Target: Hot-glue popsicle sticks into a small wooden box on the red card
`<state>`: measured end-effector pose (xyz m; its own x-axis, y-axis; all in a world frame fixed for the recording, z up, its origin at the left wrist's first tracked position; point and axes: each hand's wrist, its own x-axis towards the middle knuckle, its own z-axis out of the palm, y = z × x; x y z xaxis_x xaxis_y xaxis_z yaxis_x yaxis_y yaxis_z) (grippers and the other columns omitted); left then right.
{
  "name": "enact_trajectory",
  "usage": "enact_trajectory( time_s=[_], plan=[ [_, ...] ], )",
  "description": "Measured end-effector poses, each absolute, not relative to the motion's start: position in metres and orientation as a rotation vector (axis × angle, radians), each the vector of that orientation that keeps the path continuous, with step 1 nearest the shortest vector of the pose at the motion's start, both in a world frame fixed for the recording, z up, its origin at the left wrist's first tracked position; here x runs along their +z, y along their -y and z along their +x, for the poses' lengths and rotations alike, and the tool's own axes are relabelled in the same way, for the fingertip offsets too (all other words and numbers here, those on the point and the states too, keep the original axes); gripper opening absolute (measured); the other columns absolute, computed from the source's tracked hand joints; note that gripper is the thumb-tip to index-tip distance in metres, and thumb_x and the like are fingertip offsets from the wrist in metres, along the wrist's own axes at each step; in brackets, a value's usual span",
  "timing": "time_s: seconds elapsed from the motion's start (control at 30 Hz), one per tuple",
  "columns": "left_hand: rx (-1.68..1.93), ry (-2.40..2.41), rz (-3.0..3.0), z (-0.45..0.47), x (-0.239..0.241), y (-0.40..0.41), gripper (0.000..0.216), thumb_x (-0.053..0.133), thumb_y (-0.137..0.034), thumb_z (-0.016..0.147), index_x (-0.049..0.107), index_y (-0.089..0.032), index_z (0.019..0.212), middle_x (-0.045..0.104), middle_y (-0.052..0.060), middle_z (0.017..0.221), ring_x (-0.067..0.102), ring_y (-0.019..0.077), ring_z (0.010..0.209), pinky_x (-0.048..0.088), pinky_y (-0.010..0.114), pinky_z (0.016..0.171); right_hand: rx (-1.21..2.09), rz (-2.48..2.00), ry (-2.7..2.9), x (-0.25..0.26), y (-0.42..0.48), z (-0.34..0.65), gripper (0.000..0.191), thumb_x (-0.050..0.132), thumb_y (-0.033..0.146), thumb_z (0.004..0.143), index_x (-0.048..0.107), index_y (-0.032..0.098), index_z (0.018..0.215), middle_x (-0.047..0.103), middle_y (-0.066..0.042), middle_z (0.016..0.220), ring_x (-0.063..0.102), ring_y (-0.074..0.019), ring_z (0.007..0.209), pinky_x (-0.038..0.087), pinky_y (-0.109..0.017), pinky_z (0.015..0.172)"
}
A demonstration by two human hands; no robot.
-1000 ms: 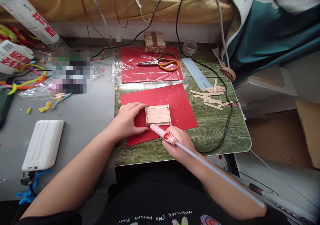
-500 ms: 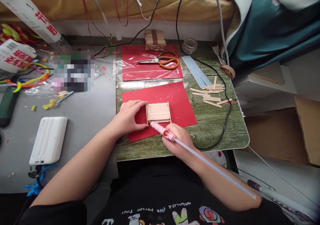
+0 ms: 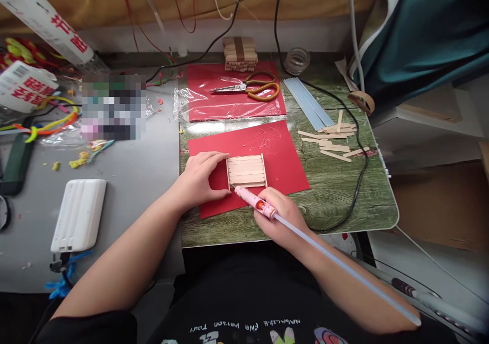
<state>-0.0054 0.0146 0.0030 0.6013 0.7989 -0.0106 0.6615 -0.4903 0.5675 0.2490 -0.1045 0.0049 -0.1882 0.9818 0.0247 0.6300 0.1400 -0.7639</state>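
Observation:
A small panel of craft sticks (image 3: pixel 246 170) lies on a sheet of red paper (image 3: pixel 286 155), with an upright-edged stick along each side. At its left edge is my left hand (image 3: pixel 200 178), thumb and forefinger bracketing the two ends of that side stick. My right hand (image 3: pixel 280 214) is wrapped around a pink hot glue gun (image 3: pixel 255 201). The gun's front end meets the panel's near left corner; whether its nozzle touches the wood is too small to tell. Out of its back runs a long translucent glue stick (image 3: pixel 344 257), passing over my right forearm.
Scissors (image 3: pixel 262 90) rest on wrapped red paper (image 3: pixel 237 109), below a bundle of craft sticks (image 3: pixel 240 54). Glue sticks (image 3: pixel 307 102), loose craft sticks (image 3: pixel 332 142) and a glass jar (image 3: pixel 297 61) lie right. A black cable (image 3: pixel 357 181) crosses there. A white power bank (image 3: pixel 79 215) sits left.
The camera view has shifted slightly, moving the table items rightward in the picture. Both hands, the panel and the glue gun keep nearly the same positions relative to each other.

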Motion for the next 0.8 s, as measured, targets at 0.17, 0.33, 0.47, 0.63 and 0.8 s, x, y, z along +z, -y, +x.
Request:
enact_trajectory(
  time_s=[0.17,0.33,0.47,0.63,0.8],
  plan=[
    [0.337,-1.152,2.312,-0.0055,0.0036,-0.0148,0.086,0.085,-0.05,0.079,0.048,-0.028,0.153,0.058,0.009,0.153,0.05,0.0347,0.144,0.035,0.05,0.122,0.867,-1.527,1.868,0.0037,0.1031,0.25,0.014,0.06,0.011,0.086,0.054,0.023,0.088,0.056,-0.001,0.083,0.054,-0.0189,0.074,0.037,-0.032,0.068],
    [0.341,-1.155,2.31,-0.0048,0.0051,-0.0143,0.085,0.086,-0.049,0.079,0.048,-0.028,0.152,0.058,0.009,0.153,0.05,0.0335,0.144,0.034,0.049,0.123,0.864,-1.553,1.872,0.0044,0.1029,0.2507,0.014,0.061,0.012,0.085,0.052,0.024,0.085,0.055,0.0,0.081,0.053,-0.0181,0.071,0.035,-0.032,0.066],
    [0.335,-1.15,2.305,-0.0045,0.0061,-0.0143,0.085,0.085,-0.049,0.08,0.048,-0.028,0.153,0.058,0.009,0.153,0.049,0.034,0.144,0.034,0.05,0.123,0.859,-1.552,1.898,0.005,0.1025,0.2512,0.013,0.06,0.014,0.086,0.052,0.024,0.086,0.056,0.0,0.082,0.054,-0.0186,0.071,0.036,-0.032,0.067],
    [0.313,-1.153,2.291,-0.0043,0.0067,-0.0143,0.086,0.084,-0.048,0.079,0.046,-0.029,0.154,0.056,0.01,0.154,0.048,0.0365,0.145,0.034,0.052,0.123,0.861,-1.556,1.905,0.0036,0.1033,0.251,0.009,0.06,0.016,0.088,0.056,0.024,0.088,0.06,-0.002,0.084,0.056,-0.0196,0.072,0.039,-0.032,0.067],
    [0.313,-1.155,2.286,-0.0047,0.0062,-0.014,0.086,0.084,-0.047,0.079,0.046,-0.029,0.155,0.056,0.01,0.155,0.048,0.0364,0.145,0.034,0.052,0.123,0.863,-1.529,1.867,0.0027,0.1049,0.2499,0.016,0.06,0.013,0.088,0.061,0.024,0.099,0.066,-0.005,0.093,0.062,-0.0218,0.081,0.045,-0.033,0.074]
  ],
)
